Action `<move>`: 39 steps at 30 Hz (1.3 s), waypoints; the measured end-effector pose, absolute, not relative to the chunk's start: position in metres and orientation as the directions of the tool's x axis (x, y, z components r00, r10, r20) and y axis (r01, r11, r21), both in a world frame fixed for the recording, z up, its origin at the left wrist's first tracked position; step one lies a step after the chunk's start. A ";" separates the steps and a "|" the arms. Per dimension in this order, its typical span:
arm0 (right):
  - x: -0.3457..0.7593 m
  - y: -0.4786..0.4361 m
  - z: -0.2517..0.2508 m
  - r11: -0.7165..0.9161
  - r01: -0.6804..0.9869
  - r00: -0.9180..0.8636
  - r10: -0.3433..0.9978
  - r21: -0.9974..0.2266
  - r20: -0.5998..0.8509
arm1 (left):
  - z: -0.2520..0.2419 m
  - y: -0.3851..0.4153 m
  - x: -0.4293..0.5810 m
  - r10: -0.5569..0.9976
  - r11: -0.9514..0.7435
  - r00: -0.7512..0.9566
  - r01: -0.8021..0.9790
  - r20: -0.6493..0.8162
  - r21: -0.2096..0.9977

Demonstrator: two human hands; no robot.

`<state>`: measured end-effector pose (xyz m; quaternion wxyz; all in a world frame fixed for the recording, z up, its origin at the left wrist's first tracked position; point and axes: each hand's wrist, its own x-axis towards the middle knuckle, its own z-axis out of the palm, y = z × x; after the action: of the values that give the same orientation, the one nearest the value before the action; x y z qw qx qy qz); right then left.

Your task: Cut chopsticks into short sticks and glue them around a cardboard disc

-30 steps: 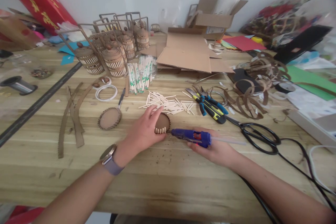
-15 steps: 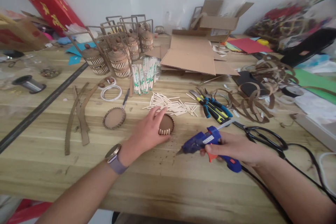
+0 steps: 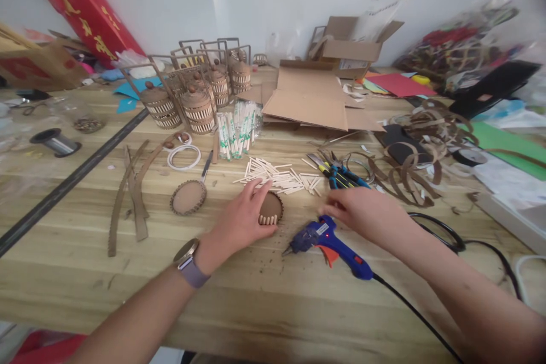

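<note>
My left hand (image 3: 243,216) is curved round the left side of a small round cardboard tray (image 3: 271,205), thumb at its near edge and fingers at its far edge. Several short sticks stand along the tray's near rim. A blue glue gun (image 3: 328,242) lies on the table with its nozzle pointing left. My right hand (image 3: 347,207) is above and beyond it, fingers bent together; whether they hold anything is hidden. Loose short sticks (image 3: 279,175) are heaped just behind the tray. Another round cardboard piece (image 3: 188,198) rests to the left.
Pliers and a cutter (image 3: 341,173) lie behind my right hand. Cardboard strips (image 3: 136,205) are at the left, small lantern-like baskets (image 3: 198,111) and wrapped sticks (image 3: 234,131) behind. Flat cardboard (image 3: 307,94) and curled strips (image 3: 418,165) lie farther right.
My right hand has let go of the glue gun, which now rests on the table, and moved up and left toward the loose sticks. My left hand stays by the tray.
</note>
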<state>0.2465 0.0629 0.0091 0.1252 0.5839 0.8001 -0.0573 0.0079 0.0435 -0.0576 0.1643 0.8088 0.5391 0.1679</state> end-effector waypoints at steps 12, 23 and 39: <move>0.210 0.111 -0.037 0.606 0.793 -0.608 0.793 -0.065 -0.022 | -0.061 0.043 0.008 0.926 -0.372 0.361 0.816 0.113 0.442; 0.221 0.089 -0.014 0.438 0.701 -0.507 0.861 -0.563 0.039 | -0.059 0.043 0.008 0.925 -0.376 0.359 0.820 0.124 0.432; 0.200 0.064 -0.014 0.460 0.614 -0.641 0.765 -0.642 -0.065 | -0.058 0.043 0.008 0.920 -0.389 0.368 0.804 0.137 0.450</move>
<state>0.2002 0.0645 -0.0140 -0.1172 0.4072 0.8463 -0.3229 0.0080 0.0430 -0.0583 0.1554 0.8124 0.5305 0.1858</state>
